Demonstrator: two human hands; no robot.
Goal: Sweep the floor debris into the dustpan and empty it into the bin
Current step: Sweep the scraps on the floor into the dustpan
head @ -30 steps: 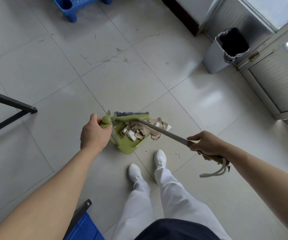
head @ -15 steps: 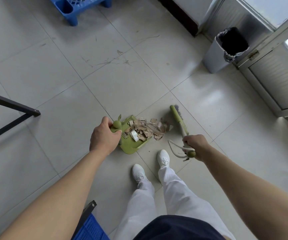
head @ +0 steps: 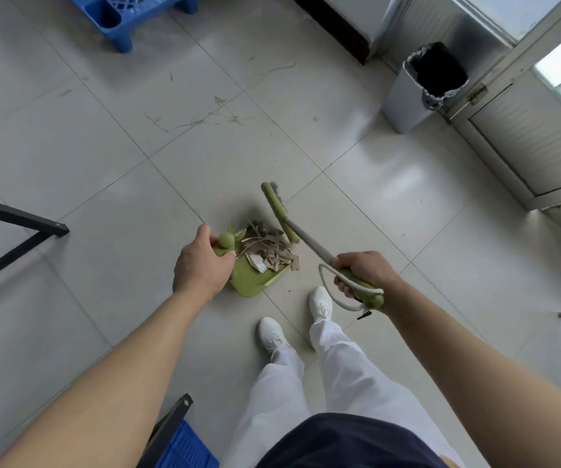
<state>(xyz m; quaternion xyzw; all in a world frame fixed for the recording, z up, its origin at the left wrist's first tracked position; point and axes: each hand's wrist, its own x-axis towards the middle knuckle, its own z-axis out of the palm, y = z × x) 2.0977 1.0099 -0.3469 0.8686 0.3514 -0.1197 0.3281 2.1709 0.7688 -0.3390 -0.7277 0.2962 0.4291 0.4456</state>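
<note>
Arms reach down and forward over the tiled floor. My left hand is clenched round the rounded top of the green dustpan, knuckles up, holding the pan tilted with its mouth toward the broom. My right hand grips the green end of the broom handle, with a pale cord loop hanging beside my fingers. The handle slants up and away from me to the broom head, which stands edge-on just beyond the pan.

Torn cardboard scraps lie piled in the dustpan, a few spilling over its right lip onto the floor. My white shoes stand just behind the pan.

Farther off, thin wisps of debris remain scattered on the tiles. The grey bin, lined with a dark bag, sits at upper right beside a metal door frame, well apart from the pan. A blue stool stands at the top, a black metal frame at left, and a blue crate near my left arm.
</note>
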